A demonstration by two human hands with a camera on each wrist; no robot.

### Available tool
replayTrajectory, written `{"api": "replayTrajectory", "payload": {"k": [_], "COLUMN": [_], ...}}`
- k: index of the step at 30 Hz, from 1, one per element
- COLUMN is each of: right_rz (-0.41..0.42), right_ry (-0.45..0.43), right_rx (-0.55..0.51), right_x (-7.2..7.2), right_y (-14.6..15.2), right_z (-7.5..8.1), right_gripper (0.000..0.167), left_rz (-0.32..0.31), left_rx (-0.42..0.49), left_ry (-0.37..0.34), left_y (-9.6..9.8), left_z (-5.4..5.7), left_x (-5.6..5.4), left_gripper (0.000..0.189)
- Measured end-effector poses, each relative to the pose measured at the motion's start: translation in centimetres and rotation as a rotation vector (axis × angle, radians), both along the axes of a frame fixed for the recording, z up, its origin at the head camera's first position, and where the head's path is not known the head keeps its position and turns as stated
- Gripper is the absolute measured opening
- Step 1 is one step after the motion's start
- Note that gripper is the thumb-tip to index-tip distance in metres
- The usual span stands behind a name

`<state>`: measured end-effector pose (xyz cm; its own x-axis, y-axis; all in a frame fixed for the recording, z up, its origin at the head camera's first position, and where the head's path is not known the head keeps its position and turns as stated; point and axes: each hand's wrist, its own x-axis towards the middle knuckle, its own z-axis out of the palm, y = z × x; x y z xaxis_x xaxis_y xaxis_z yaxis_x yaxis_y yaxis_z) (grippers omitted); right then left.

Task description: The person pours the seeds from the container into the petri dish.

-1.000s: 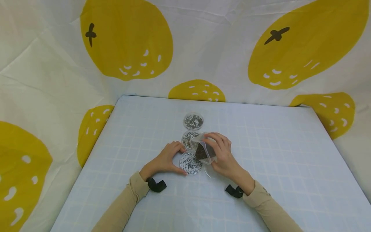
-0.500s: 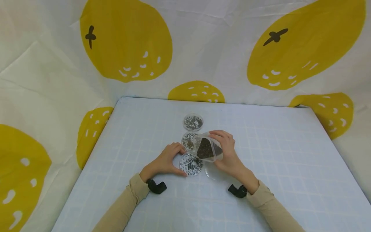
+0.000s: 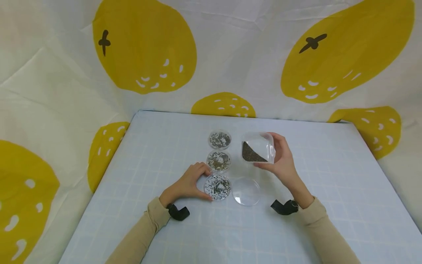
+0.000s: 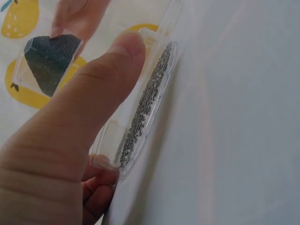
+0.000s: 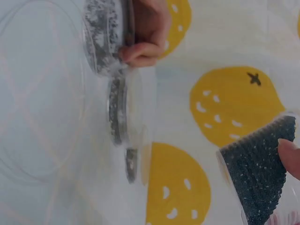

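Observation:
My left hand (image 3: 188,182) holds the nearest clear petri dish (image 3: 217,187) by its rim, thumb on the near side and fingers on the far side. Small dark grains are scattered in that dish; the left wrist view shows them as a thin layer along its bottom (image 4: 146,105). Raised above the table, my right hand (image 3: 285,165) grips a square clear plastic container (image 3: 262,143). Dark fine grains (image 3: 252,154) have slid into one lower corner of the tilted container. In the right wrist view the same grains (image 5: 255,166) press against the wall beside my thumb.
Beyond the held dish, a middle petri dish (image 3: 219,161) and a far petri dish (image 3: 219,139) stand in a row, both with grains. A clear round lid (image 3: 246,191) lies right of the nearest dish. Patterned cloth (image 3: 237,66) hangs behind the table (image 3: 316,176).
My right hand has lifted the container away from the dishes, to the right and back, and turned it less steeply. The lid and middle dish are now uncovered. My left hand has stayed put.

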<state>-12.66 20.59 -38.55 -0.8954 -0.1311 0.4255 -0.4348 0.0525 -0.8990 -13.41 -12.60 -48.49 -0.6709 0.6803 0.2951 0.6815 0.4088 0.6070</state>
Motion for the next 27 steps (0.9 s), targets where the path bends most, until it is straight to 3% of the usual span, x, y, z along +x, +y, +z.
{"api": "replayTrajectory", "payload": {"k": [4,11,20,27], "right_rz": [-0.020,0.054,0.065,0.028], "right_ry": [-0.123,-0.178,-0.340,-0.466], "right_rx": [-0.115,-0.282,-0.301,-0.288], "right_x": [-1.0,-3.0,-5.1,-5.6], "right_y": [2.2,6.4,11.9,14.5], "right_z": [0.3,-0.9,-4.5,-6.9], "right_gripper": [0.092,0.088,0.086,0.090], "left_rz": [-0.001,-0.001,-0.001,0.010], "left_rx": [0.004,-0.007,0.005,-0.018], "left_ry": [-0.016,-0.011,-0.016,-0.033], "left_y": [0.0,0.0,0.0,0.0], "left_z": [0.0,-0.3,0.0,0.0], "left_x": [0.0,0.0,0.0,0.0], "left_gripper": [0.075,0.075,0.075,0.075]}}
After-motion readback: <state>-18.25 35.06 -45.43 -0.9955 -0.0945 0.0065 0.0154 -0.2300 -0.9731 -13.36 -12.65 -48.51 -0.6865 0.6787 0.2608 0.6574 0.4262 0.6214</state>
